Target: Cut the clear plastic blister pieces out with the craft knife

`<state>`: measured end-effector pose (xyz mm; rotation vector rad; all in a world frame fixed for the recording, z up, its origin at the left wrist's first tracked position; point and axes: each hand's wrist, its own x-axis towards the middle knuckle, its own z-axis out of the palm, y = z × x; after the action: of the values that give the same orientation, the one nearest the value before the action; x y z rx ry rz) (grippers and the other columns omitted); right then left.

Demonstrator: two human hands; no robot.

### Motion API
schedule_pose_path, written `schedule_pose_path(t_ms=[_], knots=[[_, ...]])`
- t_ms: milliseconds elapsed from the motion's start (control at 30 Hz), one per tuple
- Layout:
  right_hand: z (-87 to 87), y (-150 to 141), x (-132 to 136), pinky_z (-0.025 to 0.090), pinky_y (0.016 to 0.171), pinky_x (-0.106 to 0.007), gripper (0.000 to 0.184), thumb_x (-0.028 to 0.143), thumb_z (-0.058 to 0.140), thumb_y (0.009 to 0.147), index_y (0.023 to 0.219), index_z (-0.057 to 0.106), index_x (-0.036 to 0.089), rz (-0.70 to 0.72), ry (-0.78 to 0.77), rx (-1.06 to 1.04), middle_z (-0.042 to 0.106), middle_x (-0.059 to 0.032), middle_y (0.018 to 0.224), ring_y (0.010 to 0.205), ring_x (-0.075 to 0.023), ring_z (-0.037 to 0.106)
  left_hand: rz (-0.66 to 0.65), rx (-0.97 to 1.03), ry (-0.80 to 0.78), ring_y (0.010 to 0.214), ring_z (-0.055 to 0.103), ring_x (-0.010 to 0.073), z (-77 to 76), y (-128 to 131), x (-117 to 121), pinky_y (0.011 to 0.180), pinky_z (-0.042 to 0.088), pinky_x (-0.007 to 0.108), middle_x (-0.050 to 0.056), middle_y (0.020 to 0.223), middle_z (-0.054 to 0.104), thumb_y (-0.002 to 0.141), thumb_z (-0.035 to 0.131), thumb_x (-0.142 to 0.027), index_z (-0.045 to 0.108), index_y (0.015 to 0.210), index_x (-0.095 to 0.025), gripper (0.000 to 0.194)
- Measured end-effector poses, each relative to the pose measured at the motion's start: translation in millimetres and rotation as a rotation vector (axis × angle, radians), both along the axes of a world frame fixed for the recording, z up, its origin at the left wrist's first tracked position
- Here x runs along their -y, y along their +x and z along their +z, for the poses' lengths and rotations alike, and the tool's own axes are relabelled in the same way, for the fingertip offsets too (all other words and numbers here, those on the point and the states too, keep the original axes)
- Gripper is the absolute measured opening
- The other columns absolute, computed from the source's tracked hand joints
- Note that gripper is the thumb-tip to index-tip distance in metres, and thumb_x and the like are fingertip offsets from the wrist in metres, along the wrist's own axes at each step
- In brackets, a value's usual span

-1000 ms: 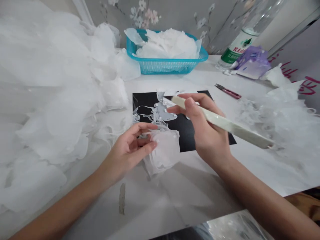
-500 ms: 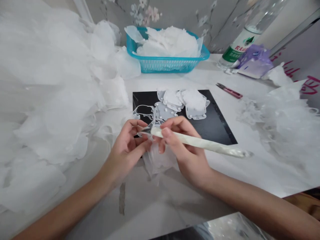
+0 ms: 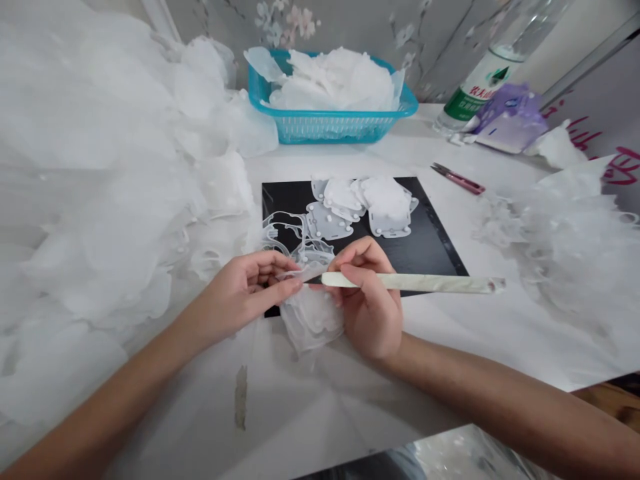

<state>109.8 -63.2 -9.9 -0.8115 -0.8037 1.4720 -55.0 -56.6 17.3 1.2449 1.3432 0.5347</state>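
Note:
My right hand (image 3: 373, 300) is closed around a craft knife (image 3: 425, 283) with a pale wrapped handle, its dark blade tip pointing left. Between the thumb and fingers of my left hand (image 3: 265, 283) is a thin translucent plastic piece (image 3: 303, 272), and the blade meets it at its edge. Below both hands lie more translucent pieces (image 3: 315, 320), partly over the front edge of a black mat (image 3: 415, 253). Thin curly trimmings (image 3: 285, 227) rest on the mat's left side. Farther back on it sit several flat translucent plates (image 3: 390, 210) with small studs.
A big heap of translucent sheets (image 3: 100, 167) fills the left side. Behind the mat stands a turquoise basket (image 3: 340, 127) of white pieces. Pink thread snips (image 3: 457, 179), a water bottle (image 3: 470, 93), a purple packet (image 3: 513, 120) and a pile of scraps (image 3: 575, 247) are on the right.
The knife has swung to lie nearly level, its blade now against the plastic piece. My right hand has turned and shifted slightly; my left hand has moved a little downward.

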Motion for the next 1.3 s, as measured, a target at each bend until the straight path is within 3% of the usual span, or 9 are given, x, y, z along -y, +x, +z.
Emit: schedule_pose_path(t_ms=[300,533,633,733,867,1300], knots=[[1.3,-0.3,1.5,0.03,0.043,-0.021,0.006,0.017,0.054,0.075,0.07,0.053,0.019,-0.019,-0.022,0.095,0.052,0.0029,0.06,0.049,-0.0081,0.045,-0.114,-0.216,0.254,0.056,0.046,0.0101,-1.3,-1.6,1.1,0.049,0.035,0.022,-0.001,0.064,0.053,0.08,0.059,-0.039,0.069,0.08,-0.018,0.024],[2.5,0.1,2.4,0.03,0.042,-0.021,0.006,0.017,0.052,0.075,0.069,0.052,0.018,-0.009,-0.008,0.134,0.053,0.0034,0.059,0.048,-0.0084,0.049,-0.187,-0.236,0.195,0.051,0.034,0.0078,-2.2,-5.1,-2.4,0.047,0.028,0.022,-0.006,0.059,0.033,0.077,0.061,-0.04,0.062,0.073,-0.016,0.025],[1.2,-0.5,3.3,0.029,0.042,-0.021,0.007,0.016,0.052,0.075,0.069,0.052,0.018,-0.007,0.011,0.137,0.05,0.0039,0.058,0.048,-0.0076,0.046,-0.195,-0.216,0.148,0.054,0.034,0.0091,-2.4,-6.5,-3.4,0.048,0.028,0.022,-0.005,0.059,0.034,0.081,0.057,-0.044,0.063,0.077,-0.017,0.028],[-0.4,-0.5,4.3,0.03,0.045,-0.021,0.008,0.015,0.051,0.079,0.071,0.052,0.018,0.005,0.037,0.166,0.049,0.004,0.062,0.051,-0.0074,0.046,-0.284,-0.234,0.126,0.057,0.038,0.0106,-0.6,-10.9,-4.6,0.05,0.03,0.022,-0.004,0.063,0.042,0.087,0.05,-0.05,0.063,0.085,-0.019,0.033],[-1.3,0.7,5.6,0.032,0.05,-0.022,0.011,0.012,0.05,0.082,0.073,0.052,0.018,0.029,0.108,0.252,0.049,0.0035,0.066,0.057,-0.0079,0.045,-0.371,-0.276,0.164,0.065,0.047,0.0124,2.3,-15.9,-4.6,0.057,0.035,0.023,-0.002,0.071,0.051,0.091,0.042,-0.051,0.058,0.082,-0.02,0.036],[-0.5,1.3,6.2,0.034,0.053,-0.023,0.013,0.014,0.049,0.085,0.073,0.05,0.019,0.067,0.128,0.363,0.05,0.0042,0.065,0.056,-0.0079,0.041,-0.365,-0.246,0.149,0.062,0.042,0.0119,1.0,-15.3,-5.6,0.055,0.032,0.023,-0.003,0.068,0.045,0.091,0.043,-0.047,0.053,0.077,-0.02,0.032]])
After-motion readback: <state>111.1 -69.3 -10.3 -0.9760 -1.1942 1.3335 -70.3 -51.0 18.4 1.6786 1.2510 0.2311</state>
